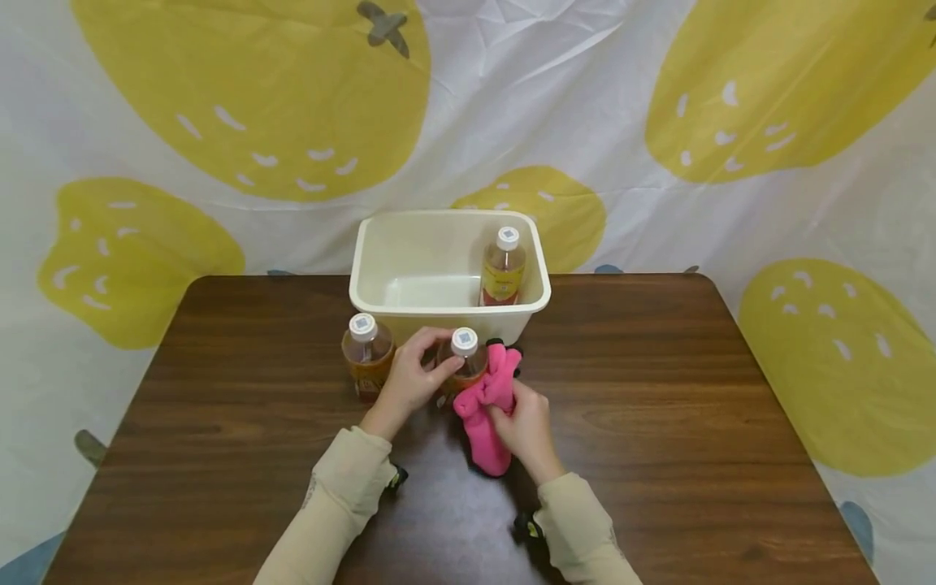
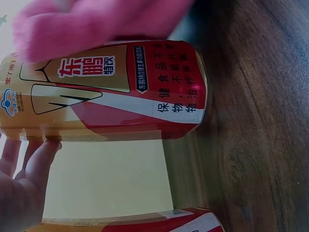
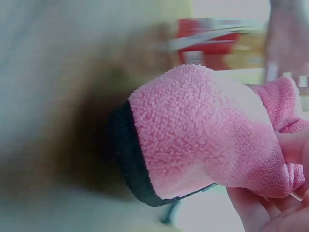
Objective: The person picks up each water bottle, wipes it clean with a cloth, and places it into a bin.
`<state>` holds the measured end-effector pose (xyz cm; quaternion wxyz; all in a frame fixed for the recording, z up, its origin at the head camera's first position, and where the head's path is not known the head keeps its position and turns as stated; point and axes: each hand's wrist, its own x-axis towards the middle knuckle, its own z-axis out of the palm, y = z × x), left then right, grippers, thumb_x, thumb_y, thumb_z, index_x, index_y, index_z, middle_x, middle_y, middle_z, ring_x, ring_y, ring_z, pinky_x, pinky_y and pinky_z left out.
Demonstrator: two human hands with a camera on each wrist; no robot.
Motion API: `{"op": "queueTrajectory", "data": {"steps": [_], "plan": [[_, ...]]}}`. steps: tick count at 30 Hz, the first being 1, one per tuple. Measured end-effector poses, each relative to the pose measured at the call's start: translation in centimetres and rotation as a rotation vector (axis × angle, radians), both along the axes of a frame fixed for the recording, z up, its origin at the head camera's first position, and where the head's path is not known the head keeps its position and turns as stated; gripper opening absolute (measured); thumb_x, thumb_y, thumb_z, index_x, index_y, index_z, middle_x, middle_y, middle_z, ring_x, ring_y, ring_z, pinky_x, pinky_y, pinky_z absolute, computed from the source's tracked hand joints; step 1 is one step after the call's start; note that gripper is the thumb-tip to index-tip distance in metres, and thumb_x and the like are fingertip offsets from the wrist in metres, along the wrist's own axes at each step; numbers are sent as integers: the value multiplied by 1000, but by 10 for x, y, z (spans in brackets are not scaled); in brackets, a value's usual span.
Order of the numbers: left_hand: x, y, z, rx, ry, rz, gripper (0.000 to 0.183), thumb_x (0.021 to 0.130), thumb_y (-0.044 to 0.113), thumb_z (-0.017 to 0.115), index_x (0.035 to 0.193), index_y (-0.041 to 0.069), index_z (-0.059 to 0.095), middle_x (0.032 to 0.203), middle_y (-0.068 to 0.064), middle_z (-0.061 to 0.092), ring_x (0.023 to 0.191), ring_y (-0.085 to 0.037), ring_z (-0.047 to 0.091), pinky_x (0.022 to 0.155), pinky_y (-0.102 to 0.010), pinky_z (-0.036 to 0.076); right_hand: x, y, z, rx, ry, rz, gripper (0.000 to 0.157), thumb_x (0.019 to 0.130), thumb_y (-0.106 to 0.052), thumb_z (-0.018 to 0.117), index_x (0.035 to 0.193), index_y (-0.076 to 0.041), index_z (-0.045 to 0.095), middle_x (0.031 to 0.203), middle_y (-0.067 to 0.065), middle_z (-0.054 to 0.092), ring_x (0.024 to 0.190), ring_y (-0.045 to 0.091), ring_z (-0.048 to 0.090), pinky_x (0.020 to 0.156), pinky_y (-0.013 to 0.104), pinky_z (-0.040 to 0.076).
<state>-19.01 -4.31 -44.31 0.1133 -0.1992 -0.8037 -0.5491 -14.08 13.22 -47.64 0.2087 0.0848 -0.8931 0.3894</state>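
My left hand point(image 1: 413, 374) grips a drink bottle point(image 1: 464, 341) near its top, thumb on one side and fingers on the other. This bottle stands upright on the table before the basin. In the left wrist view, the bottle point(image 2: 111, 92) shows a gold and red label, and fingertips point(image 2: 42, 162) touch its side. My right hand point(image 1: 532, 426) pinches a bunched pink fleecy cloth point(image 1: 488, 443) beside the bottle. The right wrist view shows the cloth point(image 3: 193, 130) with a black edging, held between thumb and fingers. Whether the cloth touches the bottle cannot be told.
A cream plastic basin point(image 1: 449, 312) stands at the table's back edge, with another white-capped bottle point(image 1: 503, 272) upright in its right end. A further bottle point(image 1: 368, 357) stands left of my left hand. Behind the brown wooden table point(image 1: 658, 422) hangs a lemon-patterned curtain point(image 1: 556, 97).
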Motion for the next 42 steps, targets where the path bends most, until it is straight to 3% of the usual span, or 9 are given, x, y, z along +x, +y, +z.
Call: {"op": "queueTrajectory", "data": {"steps": [7,14,21,24,33,37,42], "plan": [[-1,0,-1,6,-15,-3,31,74,5,72,103,-1,63,97,-15,61,90,-25,56,75,-36,51,-4,-1,41,-1,95,35,14,68,-6,75,76,-3,63,70,7,62,59,18,56,53,32,47],[-2,-1,-2,23,-33,-18,29,75,1,69,104,-1,63,99,-16,60,93,-27,55,80,-42,50,-8,-5,62,105,108,66,12,68,-4,72,76,-4,63,72,6,57,61,20,55,54,35,46],[-2,0,0,18,-65,-15,31,75,6,72,104,1,64,99,-14,60,94,-26,56,79,-40,51,-7,5,65,121,109,92,13,68,0,70,79,-3,64,76,8,65,67,21,61,60,36,50],[-1,-1,1,12,-56,-16,33,74,7,73,104,1,63,99,-14,61,94,-25,56,77,-39,51,-4,13,68,121,98,89,10,68,1,69,75,-4,63,71,8,65,61,19,58,57,34,49],[-1,-1,1,27,-90,-27,33,74,7,72,106,0,63,102,-14,60,98,-26,55,80,-42,50,9,64,72,220,77,5,11,66,4,68,70,-5,61,60,7,60,51,17,50,49,33,44],[-1,-1,2,31,-111,-32,33,75,7,72,106,0,63,103,-15,60,99,-27,55,80,-43,50,15,88,68,291,14,-46,13,66,5,68,69,-6,60,58,6,59,50,17,46,47,34,41],[-1,0,1,29,-115,-26,32,75,7,72,105,1,63,102,-14,60,97,-26,55,80,-43,50,22,109,59,377,-87,-106,14,67,2,68,68,-7,57,60,9,59,50,24,50,45,40,40]]}}
